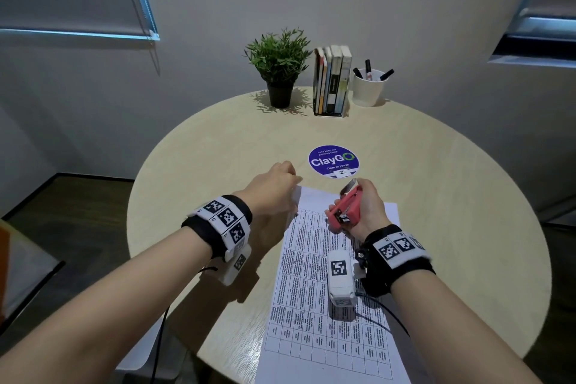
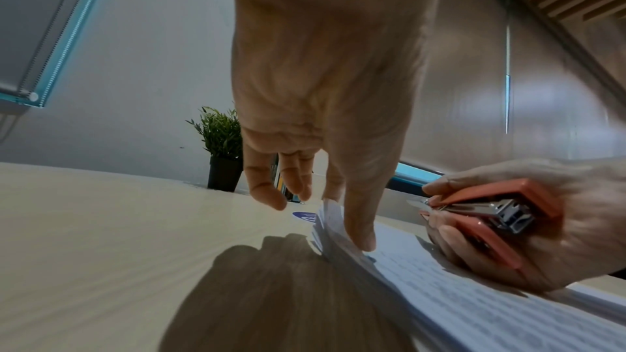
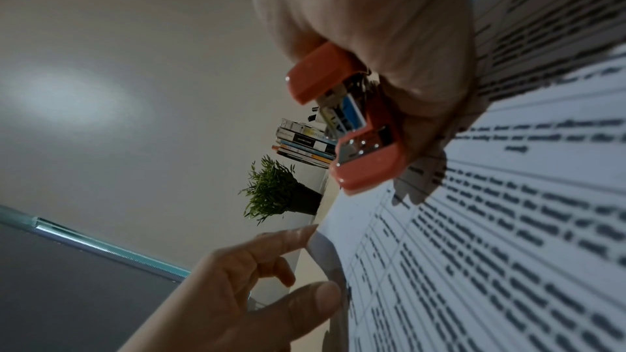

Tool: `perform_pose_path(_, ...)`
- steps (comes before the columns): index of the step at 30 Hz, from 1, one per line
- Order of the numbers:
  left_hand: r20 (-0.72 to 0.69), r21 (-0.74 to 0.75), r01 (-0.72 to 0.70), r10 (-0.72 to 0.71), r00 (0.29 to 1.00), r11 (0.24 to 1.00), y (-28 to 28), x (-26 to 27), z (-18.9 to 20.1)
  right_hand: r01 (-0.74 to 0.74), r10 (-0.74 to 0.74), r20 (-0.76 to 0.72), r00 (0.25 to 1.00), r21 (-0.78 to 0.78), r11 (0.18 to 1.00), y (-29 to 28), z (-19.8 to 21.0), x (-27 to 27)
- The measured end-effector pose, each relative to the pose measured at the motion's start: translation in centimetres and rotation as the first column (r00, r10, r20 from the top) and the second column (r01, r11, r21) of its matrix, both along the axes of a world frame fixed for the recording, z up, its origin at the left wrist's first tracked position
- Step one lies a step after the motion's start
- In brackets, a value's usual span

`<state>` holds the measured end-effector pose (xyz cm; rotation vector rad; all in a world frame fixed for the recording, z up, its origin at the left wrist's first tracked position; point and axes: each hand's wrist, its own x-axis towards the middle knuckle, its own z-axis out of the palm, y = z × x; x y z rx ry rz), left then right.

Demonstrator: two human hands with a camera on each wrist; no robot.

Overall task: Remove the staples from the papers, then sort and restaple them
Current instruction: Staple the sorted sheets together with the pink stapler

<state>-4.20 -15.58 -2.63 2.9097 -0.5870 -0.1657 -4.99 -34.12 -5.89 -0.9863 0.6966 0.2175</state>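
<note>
A stack of printed papers (image 1: 299,305) with a table grid lies on the round table (image 1: 202,165) in front of me. My left hand (image 1: 290,187) is at its far left corner. There the thumb (image 2: 362,237) presses on the top sheet, the index finger sits behind, and the corner (image 2: 327,205) is lifted off the table. My right hand (image 1: 358,203) grips a coral stapler (image 1: 344,210) just above the papers' far edge. The stapler's (image 3: 365,159) rear end faces the right wrist camera. Its nose is hidden by the fingers. I cannot make out a staple.
At the back of the table stand a potted plant (image 1: 279,68), a row of books (image 1: 332,81) and a white cup of markers (image 1: 369,87). A round blue sticker (image 1: 334,161) lies just beyond the papers. Bare tabletop stretches left and right of the sheets.
</note>
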Motion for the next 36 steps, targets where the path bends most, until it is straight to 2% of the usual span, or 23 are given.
perform_pose_path(4,-0.018,-0.026,-0.002,0.001,1.000,1.000,0.1,0.2,-0.2,-0.007,0.007,-0.001,1.000,-0.007,1.000,0.0,-0.1,-0.1)
perform_pose_path(9,0.025,-0.045,0.018,-0.017,1.000,0.999,0.0,0.1,0.2,-0.001,0.001,-0.002,1.000,-0.006,1.000,0.0,-0.1,0.1)
perform_pose_path(12,0.017,-0.131,0.004,-0.002,1.000,0.991,-0.2,0.3,0.2,0.001,-0.001,-0.009,1.000,-0.015,1.000,0.0,-0.2,0.1)
perform_pose_path(14,-0.063,-0.273,-0.079,0.064,0.996,0.959,-0.6,0.3,0.3,0.002,-0.002,-0.011,1.000,-0.018,1.000,0.0,-0.2,0.1)
perform_pose_path(17,-0.349,-0.487,-0.350,0.189,0.918,0.800,-0.9,0.3,0.2,0.003,-0.003,-0.008,1.000,-0.017,1.000,0.1,-0.1,0.0)
perform_pose_path(19,-0.479,-0.493,-0.468,0.221,0.850,0.733,-0.7,0.3,0.0,0.003,-0.003,-0.014,1.000,-0.017,1.000,0.0,0.0,0.0)
perform_pose_path(22,-0.553,-0.447,-0.524,0.236,0.799,0.725,-0.4,-0.1,-0.1,0.005,-0.006,-0.017,1.000,-0.008,1.000,0.0,0.1,-0.1)
perform_pose_path(25,-0.545,-0.459,-0.538,0.254,0.799,0.707,-0.4,-0.7,-0.5,0.010,-0.010,-0.021,1.000,-0.006,1.000,0.0,0.3,-0.2)
perform_pose_path(29,-0.447,-0.552,-0.498,0.266,0.854,0.669,-0.9,-1.4,-0.7,0.083,-0.084,0.043,0.996,0.035,0.996,0.1,1.9,-0.7)
perform_pose_path(33,-0.330,-0.592,-0.415,0.262,0.907,0.691,-1.0,-2.0,-0.1,0.303,-0.274,0.265,0.924,-0.073,0.950,0.3,5.4,-0.6)
perform_pose_path(36,-0.254,-0.600,-0.363,0.260,0.932,0.713,-1.0,-2.5,0.3,0.405,-0.312,0.436,0.844,-0.140,0.903,0.9,6.8,-0.5)
